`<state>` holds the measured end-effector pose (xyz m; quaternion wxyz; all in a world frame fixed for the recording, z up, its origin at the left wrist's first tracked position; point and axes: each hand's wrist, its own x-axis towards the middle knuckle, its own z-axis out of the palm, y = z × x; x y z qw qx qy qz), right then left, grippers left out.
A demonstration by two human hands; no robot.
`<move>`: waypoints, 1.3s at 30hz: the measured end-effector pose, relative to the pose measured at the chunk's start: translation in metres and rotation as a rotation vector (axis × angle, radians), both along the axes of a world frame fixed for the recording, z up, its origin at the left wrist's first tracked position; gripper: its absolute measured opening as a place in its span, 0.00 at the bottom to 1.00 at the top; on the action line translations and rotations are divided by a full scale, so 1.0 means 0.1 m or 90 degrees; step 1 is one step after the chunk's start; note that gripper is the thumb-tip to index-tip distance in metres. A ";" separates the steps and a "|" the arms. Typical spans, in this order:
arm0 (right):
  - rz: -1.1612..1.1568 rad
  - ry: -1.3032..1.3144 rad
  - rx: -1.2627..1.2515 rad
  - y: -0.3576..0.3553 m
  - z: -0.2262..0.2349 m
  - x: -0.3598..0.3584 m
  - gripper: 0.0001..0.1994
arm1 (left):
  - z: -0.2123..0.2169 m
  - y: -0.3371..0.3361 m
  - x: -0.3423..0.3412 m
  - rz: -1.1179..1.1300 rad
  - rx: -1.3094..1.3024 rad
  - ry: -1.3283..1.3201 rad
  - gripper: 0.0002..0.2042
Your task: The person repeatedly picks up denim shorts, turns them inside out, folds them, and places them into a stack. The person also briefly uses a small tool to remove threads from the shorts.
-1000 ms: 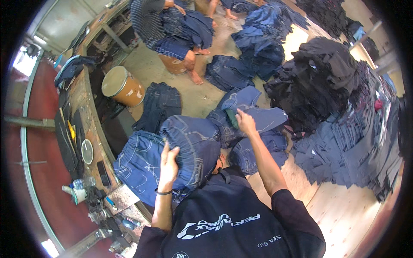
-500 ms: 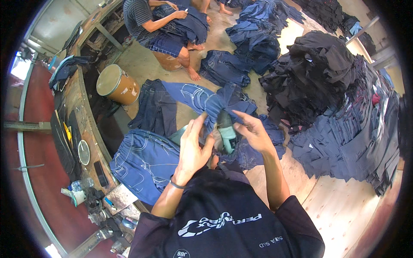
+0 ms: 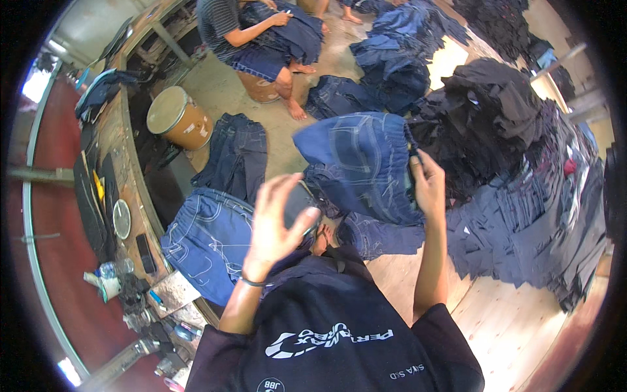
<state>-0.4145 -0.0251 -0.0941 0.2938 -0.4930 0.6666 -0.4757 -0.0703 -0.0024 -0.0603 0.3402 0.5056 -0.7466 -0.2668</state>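
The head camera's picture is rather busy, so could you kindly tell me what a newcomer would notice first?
Probably the blue denim garment in the right hand, just above the middle. Then the heap of dark cloth on the right side, and the brown drum at upper left.

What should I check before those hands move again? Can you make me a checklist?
1. Right hand gripping the denim garment by its gathered edge: ok.
2. Left hand gripping that garment too: not ok; its fingers are spread, apart from it.
3. Left hand clear of the dark thing behind it: cannot tell.
4. Co-worker's hand away from that garment: ok.
5. Phone, off to the left, away from both hands: ok.
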 end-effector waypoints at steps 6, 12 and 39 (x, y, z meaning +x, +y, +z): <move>0.066 0.263 0.044 -0.49 -0.44 -0.19 0.18 | -0.59 0.41 1.70 0.412 -0.032 -0.371 0.35; 0.111 0.293 0.068 -0.68 -1.72 0.61 0.23 | -0.96 0.93 2.46 0.418 0.135 -0.416 0.48; 0.434 0.048 0.008 0.82 -0.73 2.08 0.17 | -0.79 0.63 2.53 0.301 0.086 -0.491 0.43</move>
